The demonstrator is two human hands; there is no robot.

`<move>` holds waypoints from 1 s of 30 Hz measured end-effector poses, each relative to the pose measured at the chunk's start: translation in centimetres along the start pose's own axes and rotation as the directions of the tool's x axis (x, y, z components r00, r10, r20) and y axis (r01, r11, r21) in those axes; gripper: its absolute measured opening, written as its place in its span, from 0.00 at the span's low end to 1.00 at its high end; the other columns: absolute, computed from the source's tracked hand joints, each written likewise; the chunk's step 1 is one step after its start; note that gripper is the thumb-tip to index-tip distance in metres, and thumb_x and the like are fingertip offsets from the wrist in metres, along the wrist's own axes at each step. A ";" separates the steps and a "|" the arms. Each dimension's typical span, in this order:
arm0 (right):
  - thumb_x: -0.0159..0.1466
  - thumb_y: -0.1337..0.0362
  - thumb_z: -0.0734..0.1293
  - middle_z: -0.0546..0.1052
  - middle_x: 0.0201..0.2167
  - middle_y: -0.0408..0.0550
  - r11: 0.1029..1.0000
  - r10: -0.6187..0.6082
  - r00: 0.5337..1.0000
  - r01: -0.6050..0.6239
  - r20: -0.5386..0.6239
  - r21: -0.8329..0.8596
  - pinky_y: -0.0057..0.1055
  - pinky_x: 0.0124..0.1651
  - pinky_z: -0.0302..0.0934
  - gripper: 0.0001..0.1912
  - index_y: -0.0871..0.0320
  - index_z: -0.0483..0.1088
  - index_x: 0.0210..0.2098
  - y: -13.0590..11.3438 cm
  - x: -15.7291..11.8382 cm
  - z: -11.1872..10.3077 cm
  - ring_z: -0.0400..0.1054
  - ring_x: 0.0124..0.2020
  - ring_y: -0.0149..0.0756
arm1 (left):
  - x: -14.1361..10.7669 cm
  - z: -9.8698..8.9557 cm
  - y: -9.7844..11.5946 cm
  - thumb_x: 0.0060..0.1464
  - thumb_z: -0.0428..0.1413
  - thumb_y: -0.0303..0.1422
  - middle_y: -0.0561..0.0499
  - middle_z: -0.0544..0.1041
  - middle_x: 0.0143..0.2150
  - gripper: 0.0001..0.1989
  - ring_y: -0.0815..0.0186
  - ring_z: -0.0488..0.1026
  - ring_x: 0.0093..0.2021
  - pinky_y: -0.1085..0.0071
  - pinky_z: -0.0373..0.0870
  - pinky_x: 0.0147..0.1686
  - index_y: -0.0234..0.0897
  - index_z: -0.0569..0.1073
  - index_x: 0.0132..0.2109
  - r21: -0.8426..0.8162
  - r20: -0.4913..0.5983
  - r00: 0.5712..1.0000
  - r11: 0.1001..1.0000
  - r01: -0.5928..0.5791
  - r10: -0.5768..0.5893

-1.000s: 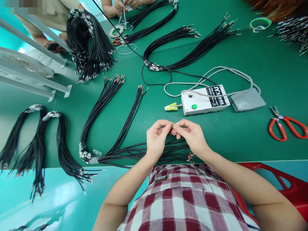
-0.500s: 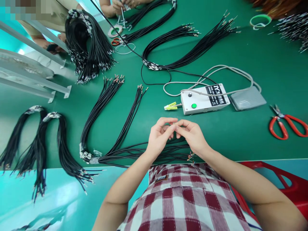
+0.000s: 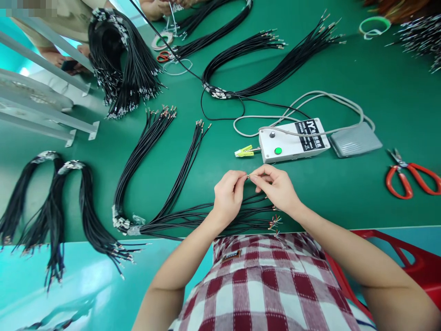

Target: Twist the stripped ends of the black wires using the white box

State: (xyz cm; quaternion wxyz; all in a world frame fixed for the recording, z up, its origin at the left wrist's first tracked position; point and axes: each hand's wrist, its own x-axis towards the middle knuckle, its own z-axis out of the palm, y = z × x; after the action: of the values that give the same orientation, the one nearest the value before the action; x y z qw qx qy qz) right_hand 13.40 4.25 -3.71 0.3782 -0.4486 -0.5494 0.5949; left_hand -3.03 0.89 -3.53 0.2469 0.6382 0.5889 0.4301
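My left hand (image 3: 228, 194) and my right hand (image 3: 278, 189) meet above the front of the table, both closed in a fingertip pinch. Between the fingertips shows the tiny end of a wire (image 3: 247, 177), apparently from a black cable; most of it is hidden by my fingers. Below the hands runs a bundle of black cables (image 3: 186, 215), its stripped ends (image 3: 275, 223) showing red and white wires near my right wrist. Just beyond the hands lies a white box (image 3: 289, 147) with a knob, a green button and a yellow-green clip (image 3: 245, 151) on its left side.
On the green table (image 3: 372, 96), a grey pedal (image 3: 356, 140) and red-handled pliers (image 3: 401, 177) lie right. Other cable bundles (image 3: 129, 170) lie left and at the back (image 3: 241, 59). Metal rails (image 3: 44, 112) stand left. Other people's hands (image 3: 163, 8) are at the far side.
My fingertips have drawn slightly apart, uncovering the small wire end between them. The left hand's fingers have turned, and more of the stripped ends near my right wrist shows.
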 end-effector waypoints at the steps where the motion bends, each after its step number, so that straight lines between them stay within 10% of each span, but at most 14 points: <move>1: 0.66 0.52 0.68 0.76 0.30 0.45 0.993 -0.047 0.999 0.045 -0.018 -0.106 0.32 0.29 0.61 0.14 0.56 0.73 0.35 -0.1 -0.1 -0.4 0.70 0.25 0.33 | 0.3 -0.1 -0.1 0.64 0.53 0.32 0.50 0.77 0.34 0.08 0.67 0.73 0.34 0.71 0.69 0.36 0.38 0.76 0.38 -0.017 0.013 0.999 0.999 0.032 -0.032; 6: 0.68 0.60 0.67 0.79 0.46 0.52 0.567 -0.373 0.921 0.324 0.114 -0.757 0.37 0.43 0.58 0.11 0.57 0.74 0.48 -1.6 0.4 -1.3 0.73 0.41 0.42 | 1.7 -0.6 -0.4 0.63 0.54 0.35 0.54 0.73 0.27 0.09 0.69 0.68 0.26 0.74 0.64 0.28 0.37 0.74 0.36 -0.152 0.119 0.976 0.969 0.197 -0.180; 12: 0.71 0.67 0.63 0.79 0.27 0.48 0.057 -0.313 0.816 0.527 0.487 -0.848 0.37 0.37 0.48 0.13 0.59 0.75 0.31 -2.7 2.8 -0.2 0.69 0.31 0.38 | 2.7 -1.4 -0.7 0.64 0.51 0.28 0.52 0.73 0.30 0.08 0.67 0.70 0.31 0.73 0.65 0.34 0.37 0.72 0.35 0.087 0.213 0.977 0.996 -0.020 0.001; 17: 0.72 0.66 0.62 0.80 0.26 0.45 -0.064 -0.340 0.779 0.540 0.527 -0.840 0.37 0.36 0.45 0.15 0.58 0.75 0.30 -2.8 4.2 -0.6 0.68 0.31 0.37 | 3.7 -2.1 -2.2 0.66 0.49 0.29 0.49 0.75 0.35 0.09 0.65 0.72 0.36 0.71 0.67 0.38 0.38 0.72 0.37 0.219 0.243 0.963 0.960 -0.175 0.120; 23: 0.67 0.65 0.68 0.80 0.45 0.55 -0.145 -0.251 0.837 0.464 0.486 -0.874 0.40 0.45 0.47 0.10 0.63 0.74 0.46 -3.9 7.7 -1.0 0.67 0.48 0.47 | 5.7 -2.8 -4.3 0.62 0.53 0.30 0.54 0.73 0.28 0.07 0.69 0.68 0.27 0.73 0.63 0.31 0.37 0.72 0.34 0.068 0.151 0.985 0.995 0.068 -0.077; 30: 0.64 0.75 0.64 0.79 0.37 0.52 -0.193 -0.146 0.879 0.425 0.454 -0.884 0.40 0.43 0.46 0.07 0.61 0.73 0.37 -3.5 9.6 -0.1 0.67 0.43 0.47 | 7.2 -2.6 -5.5 0.59 0.54 0.30 0.56 0.69 0.24 0.06 0.71 0.65 0.24 0.74 0.59 0.27 0.36 0.71 0.33 -0.024 0.146 0.974 0.983 0.181 -0.175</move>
State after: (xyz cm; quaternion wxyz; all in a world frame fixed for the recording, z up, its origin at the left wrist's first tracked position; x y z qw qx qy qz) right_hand 10.32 13.72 -1.33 -0.0100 -0.3798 -0.9219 -0.0754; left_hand -8.65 8.37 -4.91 0.3378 0.6074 0.6164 0.3702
